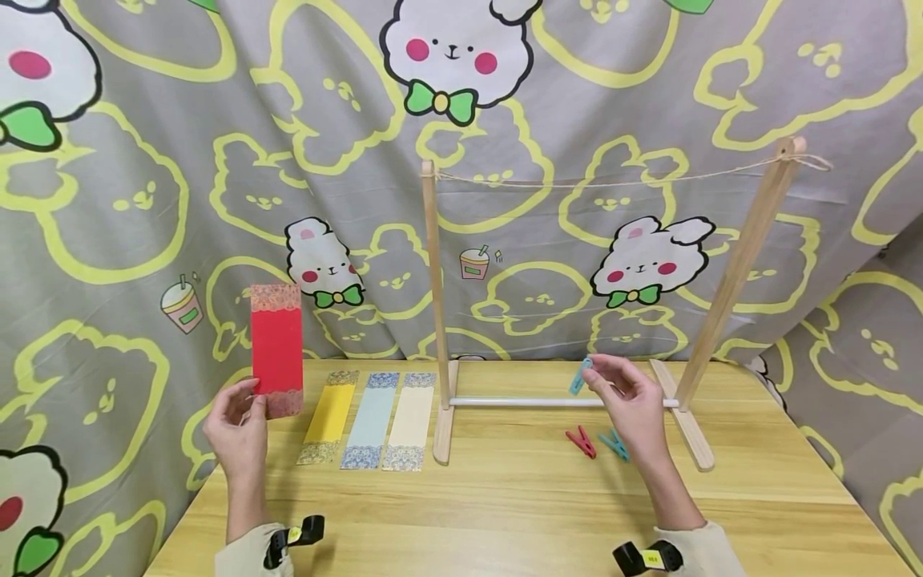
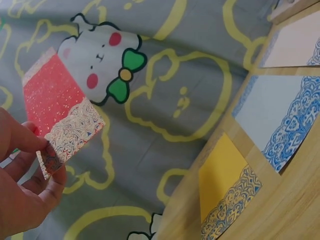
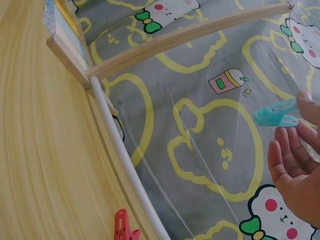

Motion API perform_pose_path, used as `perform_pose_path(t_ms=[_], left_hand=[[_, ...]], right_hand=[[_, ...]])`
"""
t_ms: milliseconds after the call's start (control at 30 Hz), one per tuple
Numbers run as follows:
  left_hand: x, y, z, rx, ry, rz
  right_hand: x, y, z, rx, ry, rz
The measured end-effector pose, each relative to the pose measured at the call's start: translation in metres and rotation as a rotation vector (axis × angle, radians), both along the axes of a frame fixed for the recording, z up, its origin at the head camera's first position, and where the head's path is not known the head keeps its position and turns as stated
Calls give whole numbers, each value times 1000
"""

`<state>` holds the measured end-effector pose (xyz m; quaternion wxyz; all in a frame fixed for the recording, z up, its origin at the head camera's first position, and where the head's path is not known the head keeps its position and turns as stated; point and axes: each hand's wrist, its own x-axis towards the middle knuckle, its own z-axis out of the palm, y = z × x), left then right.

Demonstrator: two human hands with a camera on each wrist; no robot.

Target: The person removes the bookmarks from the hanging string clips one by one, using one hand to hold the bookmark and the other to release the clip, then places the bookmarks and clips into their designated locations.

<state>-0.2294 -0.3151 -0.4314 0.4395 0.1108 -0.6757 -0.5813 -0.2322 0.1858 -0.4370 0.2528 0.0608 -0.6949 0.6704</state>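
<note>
My left hand (image 1: 241, 425) pinches a red paper card (image 1: 277, 349) with lacy patterned ends by its lower corner, holding it upright above the table's left side. In the left wrist view, thumb and fingers grip the patterned end of the card (image 2: 62, 107). My right hand (image 1: 634, 401) pinches a light-blue clothespin (image 1: 580, 377) between thumb and fingers, over the white bar of the wooden stand. The right wrist view shows that clothespin (image 3: 275, 114) by its handle end. Below that hand, a red clothespin (image 1: 581, 441) and another blue clothespin (image 1: 614, 445) lie on the table.
Yellow (image 1: 328, 417), pale blue (image 1: 371, 421) and cream (image 1: 410, 421) cards lie side by side, left of the stand. A string (image 1: 577, 185) runs between the tops of the stand's two wooden posts (image 1: 743, 272). A patterned curtain (image 1: 346, 184) hangs behind the wooden table (image 1: 461, 513).
</note>
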Motion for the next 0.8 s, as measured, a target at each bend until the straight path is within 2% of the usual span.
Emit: perform_pose_path(t_ms=[333, 633, 800], left_hand=[[-1, -3, -4, -6, -32, 16], [-7, -13, -18, -24, -85, 36], [-3, -8, -14, -16, -83, 10]], right_hand=[[-2, -2, -4, -5, 3, 11], [-4, -2, -10, -10, -38, 10], [-6, -3, -11, 6, -36, 8]])
